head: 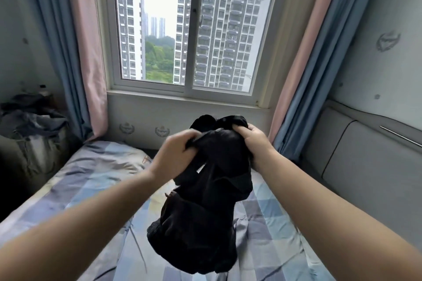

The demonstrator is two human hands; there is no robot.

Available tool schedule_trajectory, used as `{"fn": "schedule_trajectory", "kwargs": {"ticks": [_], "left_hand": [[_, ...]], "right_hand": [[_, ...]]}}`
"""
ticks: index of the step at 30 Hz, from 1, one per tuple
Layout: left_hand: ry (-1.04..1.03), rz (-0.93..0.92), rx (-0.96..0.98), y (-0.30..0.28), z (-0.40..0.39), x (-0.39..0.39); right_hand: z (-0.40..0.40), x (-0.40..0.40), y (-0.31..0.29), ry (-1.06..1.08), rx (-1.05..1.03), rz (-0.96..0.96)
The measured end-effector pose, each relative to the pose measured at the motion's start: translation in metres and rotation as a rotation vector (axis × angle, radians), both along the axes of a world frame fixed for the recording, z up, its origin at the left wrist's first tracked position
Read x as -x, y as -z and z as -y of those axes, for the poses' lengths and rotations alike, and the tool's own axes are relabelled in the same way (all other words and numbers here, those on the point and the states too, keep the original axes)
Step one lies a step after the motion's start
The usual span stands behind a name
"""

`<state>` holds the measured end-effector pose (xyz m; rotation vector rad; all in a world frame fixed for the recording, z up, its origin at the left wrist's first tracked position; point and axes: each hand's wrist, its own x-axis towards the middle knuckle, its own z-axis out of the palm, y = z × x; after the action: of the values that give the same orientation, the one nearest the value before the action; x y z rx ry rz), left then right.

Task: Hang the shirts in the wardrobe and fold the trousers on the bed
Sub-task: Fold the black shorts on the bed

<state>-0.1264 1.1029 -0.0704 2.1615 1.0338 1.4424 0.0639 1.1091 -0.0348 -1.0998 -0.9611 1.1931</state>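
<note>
Fingers (193,138) clenched (both hands) on black garment (205,201)

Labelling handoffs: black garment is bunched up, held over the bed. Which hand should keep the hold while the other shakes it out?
Probably right. The right hand clamps the top edge of the black garment firmly, while the left hand pinches a looser fold, so it can let go.

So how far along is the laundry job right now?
Nothing looks finished: no folded trousers show on the bed. In hand: left hand and right hand hold a bunched black garment above it. Left: a clothes pile waits nearby.
</note>
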Motion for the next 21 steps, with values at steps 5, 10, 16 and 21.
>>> {"fn": "schedule_trajectory", "kwargs": {"ticks": [5,10,16,21], "left_hand": [[0.035,-0.265,0.105,-0.062,-0.018,0.001],[-0.053,-0.608,0.128,-0.073,-0.025,-0.010],[-0.020,-0.516,0.057,-0.074,-0.021,-0.019],[-0.159,-0.458,-0.032,-0.089,-0.029,0.000]], "right_hand": [[0.007,-0.022,0.028,0.012,0.127,0.214],[0.030,-0.019,0.043,-0.051,0.051,0.297],[0.051,0.011,0.071,-0.234,-0.049,0.823],[0.054,0.003,0.101,-0.081,0.043,1.022]]}}
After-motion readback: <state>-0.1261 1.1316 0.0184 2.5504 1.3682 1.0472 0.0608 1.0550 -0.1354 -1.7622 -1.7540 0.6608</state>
